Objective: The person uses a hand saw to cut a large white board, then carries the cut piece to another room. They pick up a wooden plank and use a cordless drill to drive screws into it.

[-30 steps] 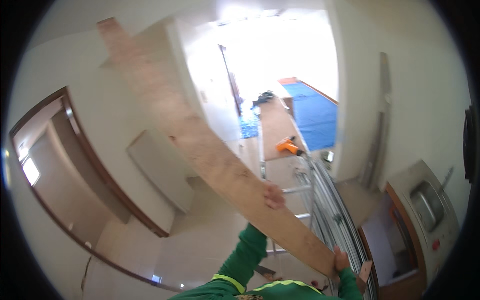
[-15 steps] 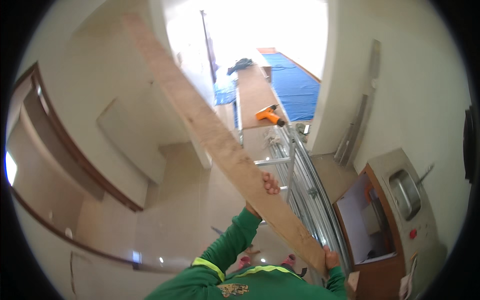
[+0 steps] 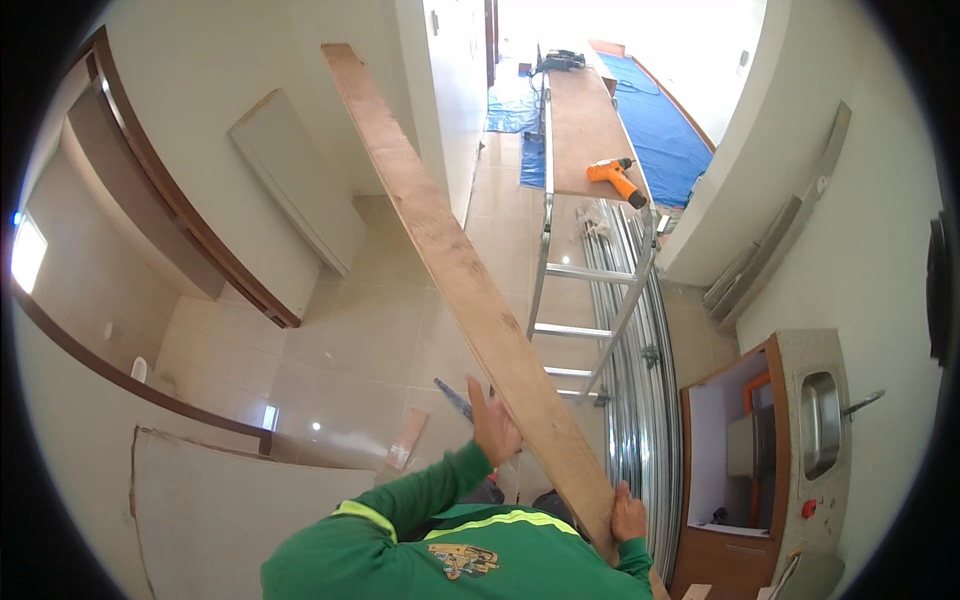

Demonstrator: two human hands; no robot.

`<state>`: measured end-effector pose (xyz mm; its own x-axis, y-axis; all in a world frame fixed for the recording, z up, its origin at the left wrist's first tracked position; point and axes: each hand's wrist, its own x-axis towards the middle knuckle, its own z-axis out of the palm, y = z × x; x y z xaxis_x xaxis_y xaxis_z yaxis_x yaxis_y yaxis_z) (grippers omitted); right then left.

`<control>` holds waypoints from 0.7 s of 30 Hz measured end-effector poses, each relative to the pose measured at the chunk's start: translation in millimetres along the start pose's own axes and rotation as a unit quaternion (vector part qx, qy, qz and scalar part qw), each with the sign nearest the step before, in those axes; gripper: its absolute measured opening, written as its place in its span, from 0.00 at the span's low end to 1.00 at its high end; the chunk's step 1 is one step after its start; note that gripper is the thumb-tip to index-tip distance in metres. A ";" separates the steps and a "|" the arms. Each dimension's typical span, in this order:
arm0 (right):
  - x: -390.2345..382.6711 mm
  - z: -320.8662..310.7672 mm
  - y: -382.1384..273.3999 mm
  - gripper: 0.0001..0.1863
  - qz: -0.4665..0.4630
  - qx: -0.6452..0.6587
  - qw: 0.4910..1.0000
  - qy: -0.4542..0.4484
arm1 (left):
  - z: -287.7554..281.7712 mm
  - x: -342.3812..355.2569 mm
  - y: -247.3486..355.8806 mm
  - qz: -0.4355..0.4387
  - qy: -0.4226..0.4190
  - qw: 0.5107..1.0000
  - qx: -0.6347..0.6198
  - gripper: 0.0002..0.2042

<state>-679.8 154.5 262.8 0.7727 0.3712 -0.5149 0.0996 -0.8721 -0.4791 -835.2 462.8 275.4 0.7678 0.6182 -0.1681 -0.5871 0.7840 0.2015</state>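
Note:
A long plywood strip [image 3: 450,250] slants across the view from my right side up to the far left. My right hand [image 3: 628,512] is closed on its near end, the thumb up along the right edge. My left hand [image 3: 497,428] is at the strip's left edge, with fingers stretched upward and the palm turned toward the wood. Part of that hand may be tucked behind the strip. An orange cordless drill [image 3: 615,180] lies beyond the strip, on a brown board [image 3: 582,125] resting on an aluminium ladder [image 3: 590,273].
Long metal channels [image 3: 648,400] lie right of the ladder. A sink [image 3: 820,420] and open cabinet [image 3: 735,465] stand at right. A bluish tool [image 3: 453,398] and wood offcut [image 3: 407,438] lie on the floor. A white panel [image 3: 290,180] leans left; blue sheeting [image 3: 650,110] lies far off.
My left hand has slid nearer along the strip, its fingers no longer wrapped over the right edge. The strip's far end now appears lower and further right; the view has shifted.

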 end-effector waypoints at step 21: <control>-178.1 -138.1 9.7 0.56 0.137 -0.294 0.941 -0.094 | -237.7 120.3 117.1 -0.063 0.190 0.944 0.263 0.21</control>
<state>-729.9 35.9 448.1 0.7007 0.1074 -0.7053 0.2841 -0.9488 0.1378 -872.5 642.3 49.3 0.6168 0.5750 -0.5375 -0.2116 0.7789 0.5904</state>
